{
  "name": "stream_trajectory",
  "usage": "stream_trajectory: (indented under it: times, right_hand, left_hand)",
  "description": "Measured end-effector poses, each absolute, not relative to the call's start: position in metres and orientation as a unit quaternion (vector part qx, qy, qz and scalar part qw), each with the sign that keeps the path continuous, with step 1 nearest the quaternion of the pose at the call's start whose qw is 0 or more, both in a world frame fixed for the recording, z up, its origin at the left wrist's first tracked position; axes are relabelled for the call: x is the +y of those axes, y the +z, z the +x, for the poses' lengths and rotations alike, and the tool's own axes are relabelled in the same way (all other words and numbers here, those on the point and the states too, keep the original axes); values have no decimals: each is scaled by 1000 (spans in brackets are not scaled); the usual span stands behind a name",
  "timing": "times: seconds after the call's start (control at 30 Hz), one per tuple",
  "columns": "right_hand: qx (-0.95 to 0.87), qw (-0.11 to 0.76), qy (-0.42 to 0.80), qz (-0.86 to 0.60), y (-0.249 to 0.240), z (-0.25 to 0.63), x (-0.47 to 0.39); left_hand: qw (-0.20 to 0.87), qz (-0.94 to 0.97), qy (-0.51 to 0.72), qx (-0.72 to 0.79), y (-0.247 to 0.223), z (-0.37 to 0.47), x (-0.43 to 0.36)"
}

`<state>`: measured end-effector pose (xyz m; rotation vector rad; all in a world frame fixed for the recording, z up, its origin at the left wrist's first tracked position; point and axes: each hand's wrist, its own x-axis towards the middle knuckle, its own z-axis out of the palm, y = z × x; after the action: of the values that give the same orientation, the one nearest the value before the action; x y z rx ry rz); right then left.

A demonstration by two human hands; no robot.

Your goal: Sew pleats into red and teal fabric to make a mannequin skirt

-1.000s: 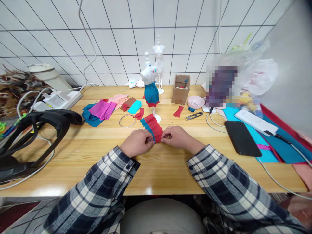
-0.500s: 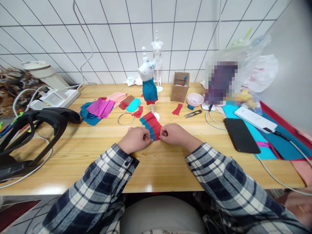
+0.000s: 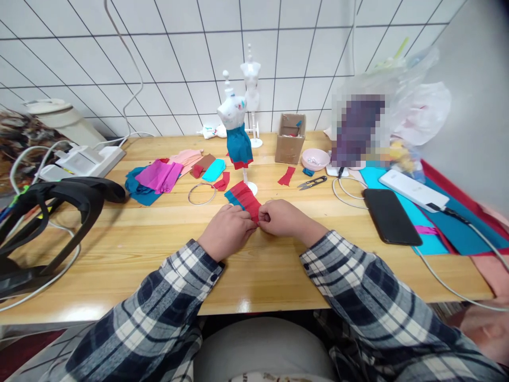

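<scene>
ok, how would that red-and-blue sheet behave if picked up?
Probably floppy: the red-and-blue sheet looks thin, so its far end may droop if the left hand and right hand raise the near one. Likely light, given that thinness. May crease easily; its surface looks faintly ribbed.

There are two standing mannequins point(image 3: 231, 111) point(image 3: 252, 93), one bowl point(image 3: 316, 166), one held cloth point(image 3: 248, 197)

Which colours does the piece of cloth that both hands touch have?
Red, with a teal strip along the left side of the cloth; the head view shows it.
</scene>
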<state>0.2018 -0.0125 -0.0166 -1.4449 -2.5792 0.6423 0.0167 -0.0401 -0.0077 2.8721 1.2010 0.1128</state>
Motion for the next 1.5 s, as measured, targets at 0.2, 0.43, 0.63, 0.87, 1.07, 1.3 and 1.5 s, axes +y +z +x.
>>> stream_trajectory:
  times: [0.2,0.43,0.63,0.87,1.07,1.3,1.5]
  right_hand:
    - [-807,73,177,-559,-15,221,-11]
    - [-904,133,151,-378,-10,218,-19]
    - [-917,92,100,-374,-15,215,-20]
    - [-879,182,179,-404,-18,216,-18]
    - [-777,257,373,-437,-13,216,-18]
    - [-697,311,498,-412,-12,215,-16]
    - [-532,376,679,-338,3,229,-14]
  left_hand:
    - [18,922,45,384,-4,15,-39]
    - [51,921,57,383,-8,12,-35]
    - [63,917,77,387,-11,10,-33]
    - [81,893,172,408,-15,8,-30]
    - [244,817,280,441,-20,5,-29]
    - [296,771,294,481,-10,6,-33]
    - [484,722,275,411,-4,8,-38]
